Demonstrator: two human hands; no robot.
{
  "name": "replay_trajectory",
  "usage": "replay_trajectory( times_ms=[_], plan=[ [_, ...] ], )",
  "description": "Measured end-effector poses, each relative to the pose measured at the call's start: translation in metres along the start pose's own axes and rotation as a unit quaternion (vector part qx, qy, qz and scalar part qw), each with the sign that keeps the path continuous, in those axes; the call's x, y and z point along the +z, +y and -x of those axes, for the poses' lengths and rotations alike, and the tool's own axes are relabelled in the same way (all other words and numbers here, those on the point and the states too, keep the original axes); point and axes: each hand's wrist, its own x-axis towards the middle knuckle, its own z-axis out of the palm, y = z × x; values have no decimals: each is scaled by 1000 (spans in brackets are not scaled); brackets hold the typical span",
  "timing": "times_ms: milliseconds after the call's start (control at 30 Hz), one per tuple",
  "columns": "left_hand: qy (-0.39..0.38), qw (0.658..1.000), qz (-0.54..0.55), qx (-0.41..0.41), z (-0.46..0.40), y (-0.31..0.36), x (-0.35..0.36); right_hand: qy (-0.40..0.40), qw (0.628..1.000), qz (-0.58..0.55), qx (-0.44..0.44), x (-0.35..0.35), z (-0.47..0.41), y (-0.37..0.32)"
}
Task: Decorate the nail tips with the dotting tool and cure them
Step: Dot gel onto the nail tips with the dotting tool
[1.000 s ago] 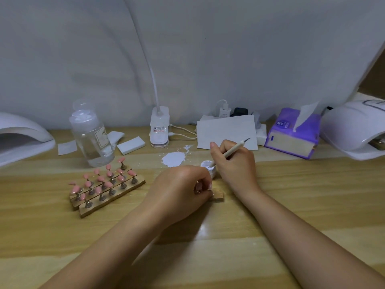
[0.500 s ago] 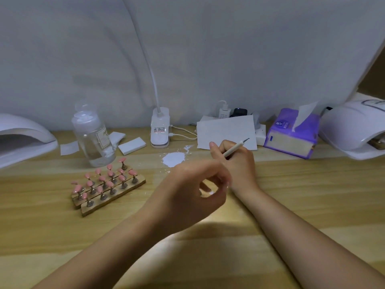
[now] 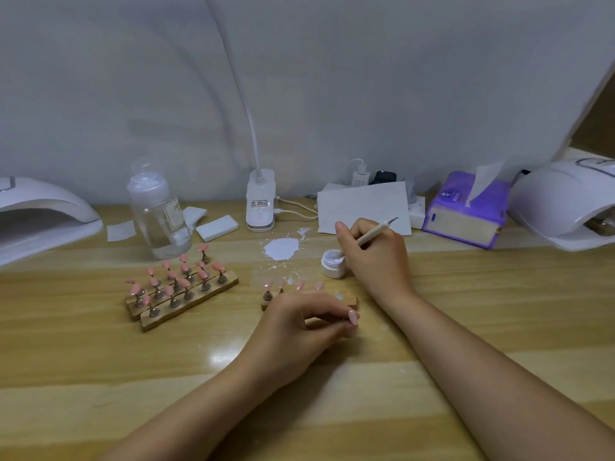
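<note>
**Dotting tool dipped in gel pot; one strip of tips by the left hand**

Right hand [image 3: 376, 257] pinches the dotting tool [image 3: 369, 235], lower tip down in the small white pot [image 3: 333, 263], just left of that hand. Left hand [image 3: 299, 331] rests on the table [image 3: 466, 327], fingers loosely curled, holding nothing. Wooden strip [image 3: 346, 299] with pink nail tips [image 3: 268, 283] lies just beyond its knuckles, partly hidden. More strips of tips [image 3: 181, 287] sit further left. Curing lamps at far left [image 3: 43, 211] and far right [image 3: 562, 207].

nail stand [image 3: 347, 299] half hidden, lamps cropped
</note>
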Motion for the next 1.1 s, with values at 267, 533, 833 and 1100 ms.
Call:
replay_trajectory(
  times_ms=[267, 533, 833, 1100],
  plan=[
    [22, 1000, 0, 3, 0, -2, 0, -1, 1000, 1, -2, 1, -1, 0],
    [21, 1000, -8, -15, 0, -4, 1, 0, 1000, 0, 13, 0, -3, 0],
    [13, 999, -46, -2, 1, -7, 0, -2, 1000, 5, 8, 0, -2, -1],
    [40, 997, -56, -19, -1, -8, 3, 9, 1000, -6, 9, 1, -3, -3]
  ],
)
